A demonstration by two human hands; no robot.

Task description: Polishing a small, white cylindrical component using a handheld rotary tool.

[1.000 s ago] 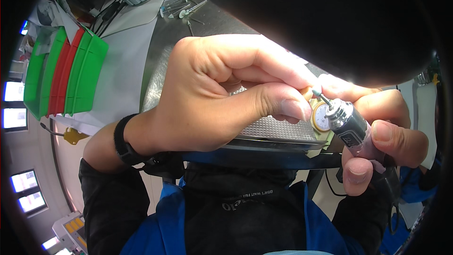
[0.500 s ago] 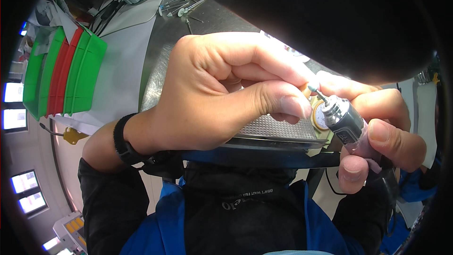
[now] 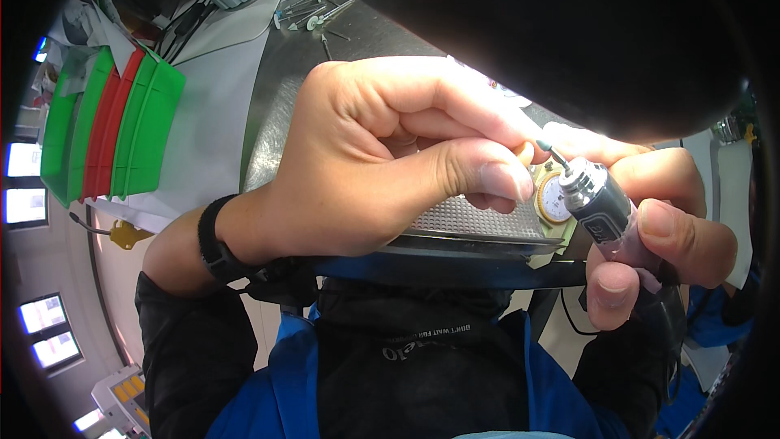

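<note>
left hand (image 3: pixel 382 162) pinches a small orange piece (image 3: pixel 526 150), right hand (image 3: pixel 658 228) wrapped round the rotary tool (image 3: pixel 597 207) — I'd brace both hands, light touch

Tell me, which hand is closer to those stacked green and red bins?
Left. The left hand is in the middle of the view, apart from the stacked bins at far left. The right hand grips a small rotary tool farther right.

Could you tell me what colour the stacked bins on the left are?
The stacked bins are green with red ones between, in the head view.
</note>
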